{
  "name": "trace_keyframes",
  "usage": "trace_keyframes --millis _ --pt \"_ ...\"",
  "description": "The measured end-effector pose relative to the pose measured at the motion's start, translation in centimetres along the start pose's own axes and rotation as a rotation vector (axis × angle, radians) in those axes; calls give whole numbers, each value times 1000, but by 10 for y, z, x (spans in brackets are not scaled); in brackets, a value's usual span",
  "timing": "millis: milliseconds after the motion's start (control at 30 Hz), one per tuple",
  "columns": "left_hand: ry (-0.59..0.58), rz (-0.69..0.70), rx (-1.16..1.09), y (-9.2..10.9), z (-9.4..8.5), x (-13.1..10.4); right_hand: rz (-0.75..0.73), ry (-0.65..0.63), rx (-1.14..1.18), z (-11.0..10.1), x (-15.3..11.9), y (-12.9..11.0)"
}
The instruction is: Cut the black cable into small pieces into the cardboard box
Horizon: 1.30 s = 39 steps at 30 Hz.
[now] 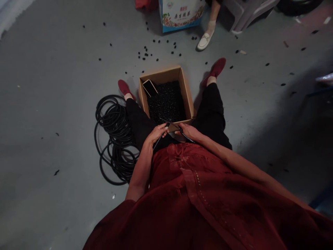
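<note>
Over the near edge of a cardboard box (pixel 186 91), my left hand (pixel 157 133) is closed around a black rubber hose (pixel 157 142) that trails down toward my lap. My right hand (pixel 189 132) grips a pair of scissors (pixel 173 124); their blades point left, beside the hose end at my left fingertips. Whether the blades touch the hose is too small to tell. Many short black pieces (pixel 166 100) fill the box. A dark rectangular object with a pale rim (pixel 150 88), like a phone, leans in its far left corner. Left of my leg lies a loose coil of black hose (pixel 114 126).
The box stands between my feet. Small black pieces (pixel 145 54) are scattered over the grey floor (pixel 65 114). Ahead are a printed carton (pixel 181 15), another person's white shoe (pixel 205 41) and a plastic stool (pixel 241 14).
</note>
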<state>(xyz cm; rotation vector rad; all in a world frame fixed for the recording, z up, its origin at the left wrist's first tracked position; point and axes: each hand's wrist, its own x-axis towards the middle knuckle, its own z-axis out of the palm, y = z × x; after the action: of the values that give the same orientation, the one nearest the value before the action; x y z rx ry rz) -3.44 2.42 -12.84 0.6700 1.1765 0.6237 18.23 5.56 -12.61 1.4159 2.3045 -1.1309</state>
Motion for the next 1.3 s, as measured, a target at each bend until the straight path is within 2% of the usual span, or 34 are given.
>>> trace_keyframes --millis 433,867,1133,1300 --pt "3 -26 -83 -6 -5 4 28 -7 -79 -5 -1 -9" --pt "91 -85 -62 -3 -1 12 112 -33 -128 -6 6 -11" --pt "87 -34 -109 -1 -3 10 142 -25 -79 -9 6 -8" --pt "67 -7 -100 5 -1 -1 156 0 -19 -15 7 -3"
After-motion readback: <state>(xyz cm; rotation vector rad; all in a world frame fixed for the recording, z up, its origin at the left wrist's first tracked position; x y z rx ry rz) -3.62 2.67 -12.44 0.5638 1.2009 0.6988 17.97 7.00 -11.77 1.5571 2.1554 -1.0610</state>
